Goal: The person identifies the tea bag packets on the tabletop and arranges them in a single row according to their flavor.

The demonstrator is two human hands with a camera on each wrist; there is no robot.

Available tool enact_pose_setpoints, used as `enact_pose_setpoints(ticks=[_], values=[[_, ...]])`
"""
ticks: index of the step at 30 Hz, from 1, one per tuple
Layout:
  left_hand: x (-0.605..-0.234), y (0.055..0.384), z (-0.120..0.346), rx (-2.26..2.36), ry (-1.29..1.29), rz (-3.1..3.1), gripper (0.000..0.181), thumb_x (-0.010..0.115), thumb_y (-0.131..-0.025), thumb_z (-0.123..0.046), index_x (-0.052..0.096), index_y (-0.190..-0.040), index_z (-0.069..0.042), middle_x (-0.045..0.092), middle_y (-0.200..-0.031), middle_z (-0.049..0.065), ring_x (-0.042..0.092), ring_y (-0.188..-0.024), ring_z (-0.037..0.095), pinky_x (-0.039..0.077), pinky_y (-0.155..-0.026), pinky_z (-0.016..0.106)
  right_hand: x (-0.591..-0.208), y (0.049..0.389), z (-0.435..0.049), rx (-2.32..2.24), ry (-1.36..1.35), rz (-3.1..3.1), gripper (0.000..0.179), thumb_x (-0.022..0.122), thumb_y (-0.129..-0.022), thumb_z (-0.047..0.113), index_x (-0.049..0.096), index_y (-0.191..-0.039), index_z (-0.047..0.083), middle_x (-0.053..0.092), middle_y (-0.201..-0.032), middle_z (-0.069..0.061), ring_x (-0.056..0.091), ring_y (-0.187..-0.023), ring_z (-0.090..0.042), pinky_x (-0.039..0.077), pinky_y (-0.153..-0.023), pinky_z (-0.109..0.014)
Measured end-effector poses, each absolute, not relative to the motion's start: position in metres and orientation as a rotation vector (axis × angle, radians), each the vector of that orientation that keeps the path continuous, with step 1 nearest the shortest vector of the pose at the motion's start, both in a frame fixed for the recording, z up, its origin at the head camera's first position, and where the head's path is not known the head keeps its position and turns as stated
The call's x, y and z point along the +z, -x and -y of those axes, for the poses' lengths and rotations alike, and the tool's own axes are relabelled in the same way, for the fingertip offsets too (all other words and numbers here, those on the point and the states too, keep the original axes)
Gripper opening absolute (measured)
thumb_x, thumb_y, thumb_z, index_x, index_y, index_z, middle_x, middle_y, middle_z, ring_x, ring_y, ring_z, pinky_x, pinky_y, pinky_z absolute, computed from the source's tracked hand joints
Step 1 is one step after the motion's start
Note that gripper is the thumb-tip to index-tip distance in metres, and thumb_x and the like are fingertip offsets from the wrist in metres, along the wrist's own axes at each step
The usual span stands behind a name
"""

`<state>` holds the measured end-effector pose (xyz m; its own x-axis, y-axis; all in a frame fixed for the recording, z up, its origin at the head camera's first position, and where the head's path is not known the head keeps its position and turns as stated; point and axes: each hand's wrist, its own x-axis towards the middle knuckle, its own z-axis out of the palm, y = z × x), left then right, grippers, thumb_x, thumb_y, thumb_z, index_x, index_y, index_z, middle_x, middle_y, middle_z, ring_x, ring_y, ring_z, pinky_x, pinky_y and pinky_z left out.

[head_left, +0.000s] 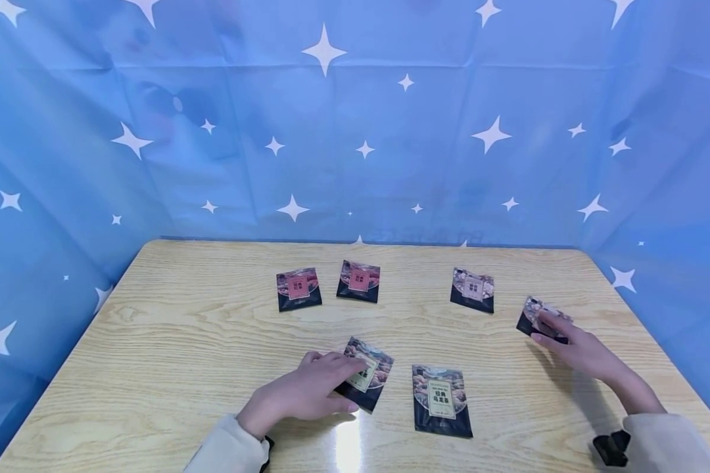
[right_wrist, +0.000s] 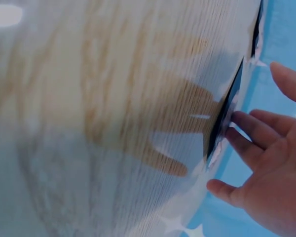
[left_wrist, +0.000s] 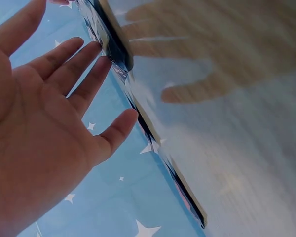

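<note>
On the table's near middle, my left hand rests its fingertips on a green-labelled tea packet, which lies tilted. The left wrist view shows this left hand with spread fingers, the fingertips at the packet's edge. A second green-labelled tea packet lies just right of it. Farther right, my right hand touches a tea packet with a pale floral print, partly covering it. In the right wrist view the right hand's fingers are extended against that thin packet.
Two red-labelled tea packets lie side by side at the back left of the wood-grain table. Another pale-labelled packet sits at the back right. A blue star-patterned cloth hangs behind and beside the table.
</note>
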<state>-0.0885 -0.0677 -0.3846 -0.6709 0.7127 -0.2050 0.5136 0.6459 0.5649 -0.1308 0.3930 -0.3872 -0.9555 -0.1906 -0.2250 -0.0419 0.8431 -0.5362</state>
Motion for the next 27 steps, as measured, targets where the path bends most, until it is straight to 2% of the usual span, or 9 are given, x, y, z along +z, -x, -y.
enact_pose_setpoints(ticks=[6, 12, 22, 27], values=[[-0.385, 0.088, 0.072, 0.644, -0.961, -2.465, 0.061, 0.058, -0.088, -0.038, 0.037, -0.141, -0.017, 0.039, -0.141, 0.000, 0.032, -0.130, 0.022, 0.022, -0.102, 0.056, -0.389, 0.132, -0.394, -0.791, 0.184, -2.747, 0.069, 0.045, -0.097, 0.035, 0.019, -0.139, -0.014, 0.026, -0.134, -0.039, 0.024, -0.119, -0.057, 0.030, -0.086, -0.065], [-0.387, 0.089, 0.086, 0.701, -0.925, -2.453, 0.061, 0.057, -0.089, -0.039, 0.037, -0.141, -0.016, 0.039, -0.141, 0.002, 0.032, -0.130, 0.026, 0.020, -0.102, 0.057, -0.390, 0.132, -0.396, -0.784, 0.186, -2.755, 0.069, 0.046, -0.097, 0.034, 0.019, -0.139, -0.014, 0.026, -0.134, -0.039, 0.022, -0.119, -0.059, 0.028, -0.086, -0.066], [-0.388, 0.089, 0.127, 0.857, -0.835, -2.448, 0.062, 0.054, -0.090, -0.042, 0.037, -0.140, -0.009, 0.039, -0.140, 0.010, 0.031, -0.129, 0.035, 0.018, -0.103, 0.060, -0.391, 0.132, -0.395, -0.768, 0.188, -2.767, 0.070, 0.047, -0.096, 0.036, 0.021, -0.138, -0.014, 0.028, -0.133, -0.039, 0.023, -0.119, -0.058, 0.029, -0.086, -0.066], [-0.390, 0.087, 0.151, 0.911, -0.782, -2.458, 0.064, 0.053, -0.090, -0.043, 0.037, -0.139, -0.005, 0.040, -0.138, 0.013, 0.032, -0.128, 0.038, 0.018, -0.100, 0.062, -0.390, 0.132, -0.395, -0.782, 0.183, -2.761, 0.070, 0.047, -0.096, 0.036, 0.021, -0.138, -0.014, 0.027, -0.134, -0.039, 0.019, -0.120, -0.059, 0.026, -0.087, -0.068]])
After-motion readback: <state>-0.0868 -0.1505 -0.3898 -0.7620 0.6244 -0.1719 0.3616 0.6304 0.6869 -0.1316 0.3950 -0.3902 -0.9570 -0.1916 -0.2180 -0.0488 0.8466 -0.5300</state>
